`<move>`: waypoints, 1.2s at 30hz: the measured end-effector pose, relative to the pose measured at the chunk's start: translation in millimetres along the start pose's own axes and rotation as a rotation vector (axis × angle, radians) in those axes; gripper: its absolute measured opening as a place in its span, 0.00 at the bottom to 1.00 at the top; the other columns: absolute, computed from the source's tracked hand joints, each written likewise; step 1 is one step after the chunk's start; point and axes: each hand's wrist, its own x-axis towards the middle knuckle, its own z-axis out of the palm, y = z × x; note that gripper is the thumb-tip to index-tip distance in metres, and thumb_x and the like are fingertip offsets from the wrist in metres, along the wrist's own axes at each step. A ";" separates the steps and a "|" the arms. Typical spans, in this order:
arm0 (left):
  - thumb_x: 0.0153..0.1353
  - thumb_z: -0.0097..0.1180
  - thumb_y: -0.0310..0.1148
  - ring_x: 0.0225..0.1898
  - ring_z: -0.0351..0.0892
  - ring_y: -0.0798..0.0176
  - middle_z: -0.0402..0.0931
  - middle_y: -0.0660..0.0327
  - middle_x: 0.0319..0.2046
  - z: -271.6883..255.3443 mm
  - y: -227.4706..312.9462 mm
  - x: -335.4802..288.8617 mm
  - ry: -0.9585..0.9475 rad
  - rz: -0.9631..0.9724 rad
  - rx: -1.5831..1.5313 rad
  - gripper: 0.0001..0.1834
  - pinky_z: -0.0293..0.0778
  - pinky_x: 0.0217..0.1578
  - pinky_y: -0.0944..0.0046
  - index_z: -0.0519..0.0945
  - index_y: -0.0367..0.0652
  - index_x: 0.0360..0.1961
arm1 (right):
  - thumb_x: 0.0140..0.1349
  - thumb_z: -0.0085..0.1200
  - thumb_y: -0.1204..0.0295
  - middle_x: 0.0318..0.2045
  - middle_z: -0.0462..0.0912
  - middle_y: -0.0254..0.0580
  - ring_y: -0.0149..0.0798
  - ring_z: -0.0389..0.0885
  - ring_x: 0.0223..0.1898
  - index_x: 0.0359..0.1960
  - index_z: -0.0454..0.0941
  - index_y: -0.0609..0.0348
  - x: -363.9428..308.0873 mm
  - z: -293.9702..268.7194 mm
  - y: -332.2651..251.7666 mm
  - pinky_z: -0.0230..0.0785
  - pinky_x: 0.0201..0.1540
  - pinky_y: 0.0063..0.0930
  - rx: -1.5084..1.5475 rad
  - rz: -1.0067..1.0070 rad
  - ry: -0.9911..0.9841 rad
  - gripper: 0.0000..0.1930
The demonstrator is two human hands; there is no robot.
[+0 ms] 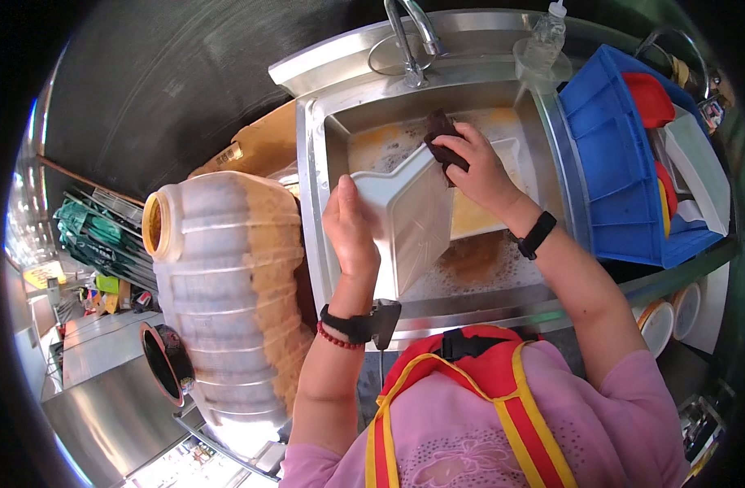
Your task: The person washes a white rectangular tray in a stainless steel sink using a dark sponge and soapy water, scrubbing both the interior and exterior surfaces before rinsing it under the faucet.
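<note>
A white rectangular plastic tray (421, 220) is tilted up on its side over the sink (311, 175). My left hand (352, 232) grips its left edge, thumb up, with the other fingers hidden behind it. My right hand (482, 171) is closed round a dark brown scrubbing pad or cloth (440, 126), which rests against the tray's upper corner. Behind and to the right of the tray, another pale tray (511, 149) lies partly in the sink. Cloudy, foamy water (507, 272) with yellowish and brown patches covers the sink's bottom.
A chrome faucet (413, 57) stands at the sink's far edge, with a clear pump bottle (545, 41) to its right. A blue crate (604, 154) holding red and white items sits right of the sink. Left stands a large translucent barrel (218, 293) by a cardboard piece (263, 134).
</note>
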 end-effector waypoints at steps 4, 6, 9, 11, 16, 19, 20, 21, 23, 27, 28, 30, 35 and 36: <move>0.67 0.43 0.45 0.16 0.56 0.77 0.58 0.72 0.14 -11.5 0.0 -0.4 -0.043 0.030 0.024 0.22 0.52 0.16 0.73 0.70 0.42 0.19 | 0.48 0.52 0.77 0.49 0.70 0.50 0.55 0.68 0.52 0.46 0.73 0.53 3.8 0.7 17.5 0.63 0.56 0.41 -0.082 0.036 0.008 0.20; 0.67 0.43 0.45 0.15 0.55 0.77 0.58 0.72 0.14 -9.8 5.7 -1.9 -0.039 0.032 0.044 0.22 0.51 0.16 0.73 0.68 0.43 0.18 | 0.49 0.52 0.77 0.49 0.70 0.51 0.56 0.68 0.52 0.47 0.72 0.53 8.1 2.5 31.3 0.63 0.56 0.41 -0.111 0.033 0.041 0.20; 0.67 0.43 0.46 0.15 0.55 0.77 0.58 0.72 0.14 -12.3 -2.9 1.5 -0.041 0.045 0.025 0.24 0.50 0.16 0.72 0.68 0.43 0.18 | 0.49 0.50 0.77 0.45 0.72 0.51 0.55 0.70 0.49 0.46 0.72 0.57 16.0 -4.1 35.8 0.64 0.53 0.42 -0.052 0.019 -0.019 0.19; 0.67 0.41 0.48 0.18 0.60 0.75 0.61 0.70 0.15 -13.2 -8.7 5.8 -0.040 0.058 -0.057 0.25 0.55 0.18 0.72 0.68 0.42 0.19 | 0.49 0.50 0.77 0.45 0.72 0.50 0.55 0.70 0.48 0.46 0.72 0.58 21.6 -6.6 42.6 0.65 0.52 0.42 -0.054 0.030 -0.038 0.19; 0.68 0.38 0.49 0.27 0.70 0.69 0.72 0.62 0.25 -38.3 -32.0 21.5 0.087 0.038 -0.247 0.25 0.66 0.31 0.69 0.73 0.37 0.28 | 0.51 0.51 0.72 0.44 0.75 0.57 0.56 0.72 0.48 0.43 0.75 0.61 11.5 7.3 83.6 0.66 0.51 0.39 -0.051 0.204 -0.519 0.16; 0.68 0.36 0.50 0.30 0.70 0.68 0.71 0.62 0.28 -26.8 -19.4 23.3 0.135 0.005 -0.220 0.24 0.68 0.36 0.66 0.71 0.39 0.30 | 0.55 0.49 0.67 0.41 0.76 0.57 0.57 0.75 0.44 0.41 0.75 0.61 -29.5 35.8 131.4 0.68 0.47 0.42 -0.199 0.464 -0.567 0.14; 0.68 0.35 0.51 0.33 0.69 0.68 0.69 0.63 0.29 -29.8 -22.7 24.6 0.197 -0.032 -0.236 0.23 0.68 0.37 0.66 0.70 0.41 0.31 | 0.57 0.47 0.68 0.40 0.76 0.57 0.57 0.75 0.43 0.42 0.75 0.61 -39.8 42.5 133.8 0.68 0.47 0.42 -0.213 0.572 -0.596 0.14; 0.69 0.35 0.50 0.33 0.68 0.68 0.68 0.63 0.30 -29.2 -23.9 23.5 0.204 -0.030 -0.256 0.22 0.68 0.37 0.66 0.69 0.42 0.32 | 0.58 0.45 0.69 0.42 0.75 0.55 0.56 0.73 0.46 0.43 0.74 0.60 -62.7 53.0 149.3 0.68 0.46 0.45 -0.260 0.634 -0.514 0.13; 0.69 0.34 0.50 0.34 0.67 0.69 0.65 0.65 0.31 -41.0 -29.9 22.8 0.215 -0.083 -0.322 0.20 0.67 0.38 0.66 0.68 0.43 0.34 | 0.59 0.43 0.70 0.47 0.72 0.50 0.50 0.71 0.51 0.44 0.74 0.57 -115.3 85.8 169.0 0.68 0.45 0.49 -0.456 0.648 -0.468 0.13; 0.67 0.37 0.52 0.38 0.68 0.68 0.66 0.64 0.35 -62.8 -32.6 21.9 0.190 -0.076 -0.371 0.21 0.67 0.42 0.64 0.67 0.44 0.38 | 0.60 0.43 0.67 0.56 0.65 0.46 0.47 0.65 0.56 0.53 0.71 0.48 -138.6 94.4 150.0 0.63 0.47 0.62 -0.514 0.038 -1.091 0.18; 0.67 0.37 0.52 0.38 0.68 0.68 0.66 0.64 0.35 -66.3 -35.0 24.6 0.186 -0.078 -0.366 0.21 0.67 0.42 0.64 0.67 0.44 0.38 | 0.59 0.43 0.67 0.53 0.69 0.46 0.48 0.68 0.54 0.48 0.74 0.48 -145.3 89.4 165.6 0.64 0.46 0.59 -0.475 0.081 -1.029 0.16; 0.66 0.38 0.54 0.42 0.70 0.66 0.67 0.63 0.38 -73.4 -35.0 22.4 0.256 -0.155 -0.438 0.22 0.68 0.44 0.63 0.68 0.43 0.40 | 0.58 0.45 0.66 0.47 0.76 0.47 0.48 0.74 0.50 0.40 0.80 0.50 -137.5 76.0 169.7 0.67 0.45 0.54 -0.495 0.335 -0.949 0.13; 0.65 0.40 0.55 0.40 0.71 0.65 0.70 0.60 0.38 -54.7 -21.1 7.0 0.198 -0.062 -0.364 0.25 0.68 0.44 0.62 0.70 0.41 0.41 | 0.51 0.50 0.70 0.31 0.81 0.49 0.46 0.80 0.35 0.34 0.81 0.55 -104.4 39.3 157.4 0.71 0.39 0.37 0.063 0.686 -0.498 0.10; 0.65 0.40 0.55 0.40 0.71 0.65 0.70 0.60 0.38 -52.3 -22.0 4.7 0.178 -0.061 -0.382 0.25 0.68 0.44 0.62 0.70 0.41 0.41 | 0.50 0.49 0.72 0.29 0.81 0.48 0.46 0.80 0.33 0.33 0.80 0.56 -87.2 27.2 138.6 0.71 0.37 0.37 0.228 0.739 -0.507 0.10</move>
